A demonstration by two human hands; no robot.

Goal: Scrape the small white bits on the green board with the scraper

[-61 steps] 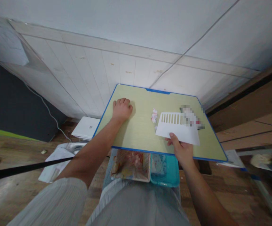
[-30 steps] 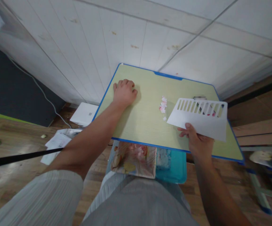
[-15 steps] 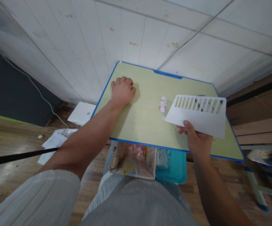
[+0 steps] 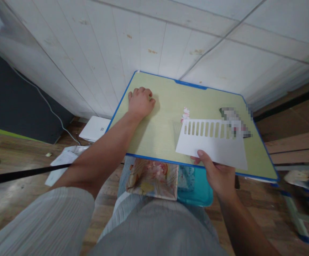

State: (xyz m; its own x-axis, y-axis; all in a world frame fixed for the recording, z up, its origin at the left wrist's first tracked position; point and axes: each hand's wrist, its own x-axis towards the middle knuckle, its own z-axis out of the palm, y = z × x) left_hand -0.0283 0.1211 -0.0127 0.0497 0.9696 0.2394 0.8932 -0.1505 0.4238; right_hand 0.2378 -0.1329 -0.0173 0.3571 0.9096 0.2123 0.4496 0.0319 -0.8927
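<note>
The right hand (image 4: 218,176) pinches a slotted card (image 4: 210,151) over the table (image 4: 157,138), near scraps (image 4: 186,113), while the left hand (image 4: 141,104) rests palm-down, fingers bent and slightly spread.

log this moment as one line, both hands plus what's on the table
left hand: on table | right hand: holding slotted white sheet | scraps: beside sheet's far edge | pixelated item: partly behind sheet
</note>
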